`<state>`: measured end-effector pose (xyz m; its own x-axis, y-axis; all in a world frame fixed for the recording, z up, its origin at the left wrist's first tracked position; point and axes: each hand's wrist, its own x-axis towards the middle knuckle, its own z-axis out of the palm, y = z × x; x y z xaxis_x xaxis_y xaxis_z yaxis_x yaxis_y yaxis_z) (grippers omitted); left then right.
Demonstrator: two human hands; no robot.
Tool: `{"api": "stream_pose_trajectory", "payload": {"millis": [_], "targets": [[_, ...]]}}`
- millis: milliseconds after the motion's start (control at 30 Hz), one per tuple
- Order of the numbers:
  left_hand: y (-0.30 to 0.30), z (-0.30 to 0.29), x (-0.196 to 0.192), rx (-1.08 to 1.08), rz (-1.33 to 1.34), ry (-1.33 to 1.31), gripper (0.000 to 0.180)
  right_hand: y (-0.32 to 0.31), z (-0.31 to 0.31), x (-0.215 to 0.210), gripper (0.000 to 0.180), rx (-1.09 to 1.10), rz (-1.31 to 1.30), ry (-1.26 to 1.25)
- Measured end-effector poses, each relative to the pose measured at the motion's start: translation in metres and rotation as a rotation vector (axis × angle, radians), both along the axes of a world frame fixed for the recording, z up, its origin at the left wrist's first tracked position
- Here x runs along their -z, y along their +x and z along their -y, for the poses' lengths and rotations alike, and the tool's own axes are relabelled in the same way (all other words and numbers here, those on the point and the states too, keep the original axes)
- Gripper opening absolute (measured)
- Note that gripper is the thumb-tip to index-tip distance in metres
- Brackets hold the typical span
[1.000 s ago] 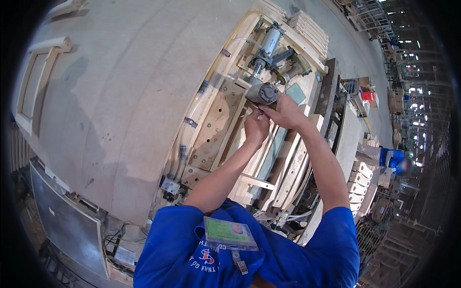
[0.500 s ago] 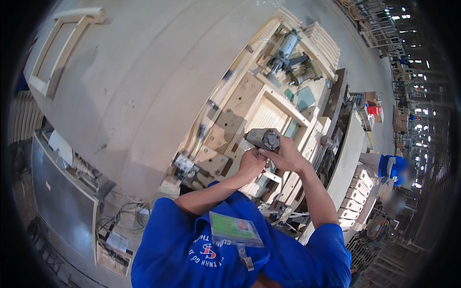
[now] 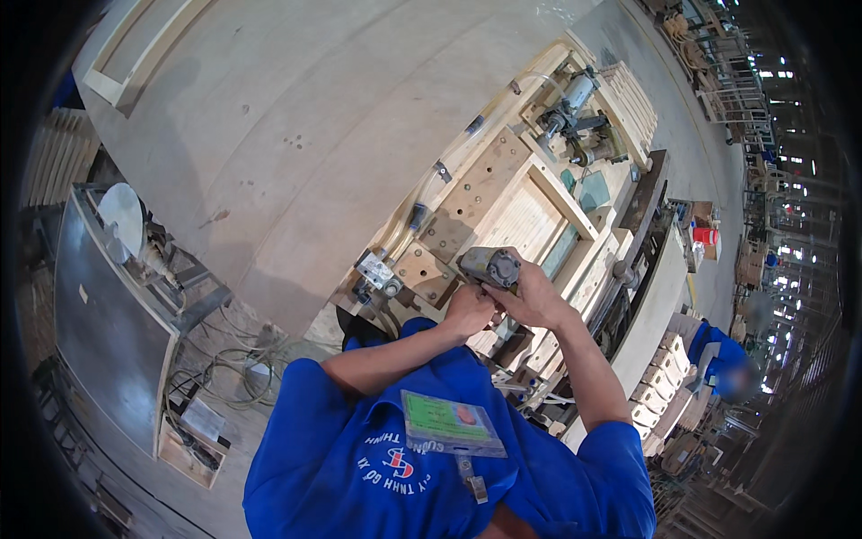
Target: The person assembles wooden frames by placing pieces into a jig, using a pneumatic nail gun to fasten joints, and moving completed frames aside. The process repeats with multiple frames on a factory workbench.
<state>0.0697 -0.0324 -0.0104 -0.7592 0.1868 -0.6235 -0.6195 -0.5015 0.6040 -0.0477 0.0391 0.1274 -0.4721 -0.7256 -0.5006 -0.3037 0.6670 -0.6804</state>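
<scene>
A grey cylindrical power tool (image 3: 491, 266) is held above a wooden jig bench (image 3: 530, 211). My right hand (image 3: 536, 298) wraps around its body from the right. My left hand (image 3: 469, 313) grips it from below and the left. Both hands hover over the near end of the bench, beside a metal fitting (image 3: 375, 271) with hoses. A wooden slatted frame (image 3: 525, 220) lies on the bench just beyond the tool.
A machine head (image 3: 567, 108) with motors sits at the bench's far end. A grey metal cabinet (image 3: 108, 323) with a round disc (image 3: 120, 211) stands to the left, cables (image 3: 233, 368) on the floor. Another person in blue (image 3: 718, 355) works to the right near stacked wooden parts (image 3: 660, 377).
Both hands have drawn the grey tool back from the far end of the bench toward my body, and the view has tilted so the bench sits further away.
</scene>
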Motion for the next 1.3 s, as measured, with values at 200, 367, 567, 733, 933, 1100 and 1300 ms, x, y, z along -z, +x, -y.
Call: {"api": "stream_pose_trajectory", "payload": {"millis": [200, 367, 567, 733, 933, 1100, 1300], "targets": [[0.0, 0.002, -0.003, 0.044, -0.007, -0.088, 0.028, 0.003, 0.003, -0.001, 0.048, 0.009, 0.026, 0.119], [0.014, 0.008, -0.021, 0.073, -0.081, -0.131, 0.028, 0.024, -0.022, -0.001, 0.051, 0.203, -0.056, 0.047], [0.032, 0.071, -0.11, -0.242, -0.656, -0.854, 0.017, 0.076, -0.105, -0.064, 0.042, 0.994, 0.029, 0.059], [0.028, 0.14, -0.107, -0.34, -0.717, -1.285, 0.019, 0.111, -0.235, -0.071, 0.046, 1.255, -0.161, 0.034], [0.051, 0.101, -0.1, 0.05, -0.694, -1.044, 0.024, 0.127, -0.357, -0.022, 0.059, 0.952, -0.944, 0.497], [0.045, 0.097, -0.123, 0.318, -0.813, -1.481, 0.02, 0.128, -0.407, -0.006, 0.07, 1.124, -0.929, 0.566], [-0.009, 0.03, -0.123, 0.379, -1.1, -1.356, 0.028, 0.136, -0.443, 0.007, 0.068, 1.099, -1.128, 0.551]]}}
